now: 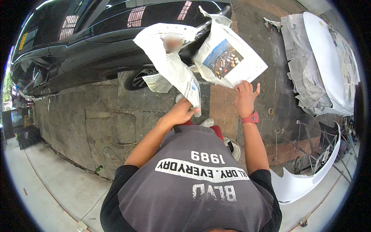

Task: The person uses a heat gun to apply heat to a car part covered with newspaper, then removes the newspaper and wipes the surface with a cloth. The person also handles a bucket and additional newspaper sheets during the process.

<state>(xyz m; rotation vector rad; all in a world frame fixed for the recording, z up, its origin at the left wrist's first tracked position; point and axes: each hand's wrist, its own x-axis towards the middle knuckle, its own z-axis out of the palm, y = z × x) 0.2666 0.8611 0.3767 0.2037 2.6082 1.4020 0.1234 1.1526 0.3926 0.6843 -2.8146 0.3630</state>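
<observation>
My left hand (181,111) is closed on the lower end of a crumpled newspaper strip (174,71), which rises toward the black car (96,58). Part of that hand's fingers is hidden behind the paper. To the right, my right hand (245,96) pinches the bottom edge of a wider newspaper sheet (251,65) with a colour picture on it. Both papers hang in front of the car's corner, just right of its wheel (132,79). Whether the two pieces are joined cannot be made out. A red watch (250,118) is on my right wrist.
On the right stands a white car panel (322,54) with newspaper masking (299,63) around it. A white bumper (299,189) lies at lower right beside thin metal stands (305,145). A small ring (271,111) is on the dark matting, and a pale cable (116,144) trails across the left.
</observation>
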